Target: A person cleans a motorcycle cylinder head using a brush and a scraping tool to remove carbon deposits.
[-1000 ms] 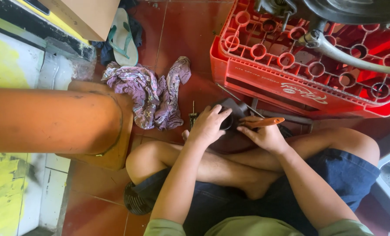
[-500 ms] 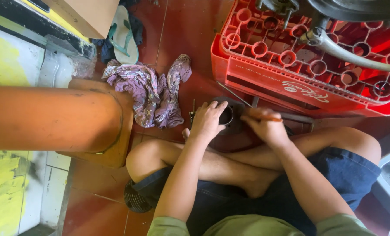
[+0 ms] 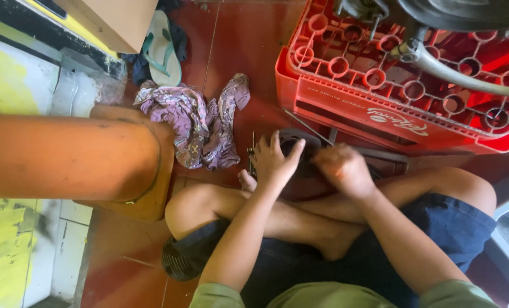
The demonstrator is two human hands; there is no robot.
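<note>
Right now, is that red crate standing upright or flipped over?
Flipped over. The red crate shows its ribbed underside with round sockets facing up, and a metal tube rests across it.

A red tiled floor is seen in daylight. A red plastic crate, a purple rag, a green sandal and an orange pipe are laid on it.

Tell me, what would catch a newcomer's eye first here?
Probably the red crate at upper right, upside down on the floor, with a grey hose lying across it. Next, the thick orange pipe stretching in from the left. In the middle, a person sits cross-legged, the left hand resting on a dark round part and the right hand, blurred, beside it; a purple rag lies crumpled nearby.
</note>
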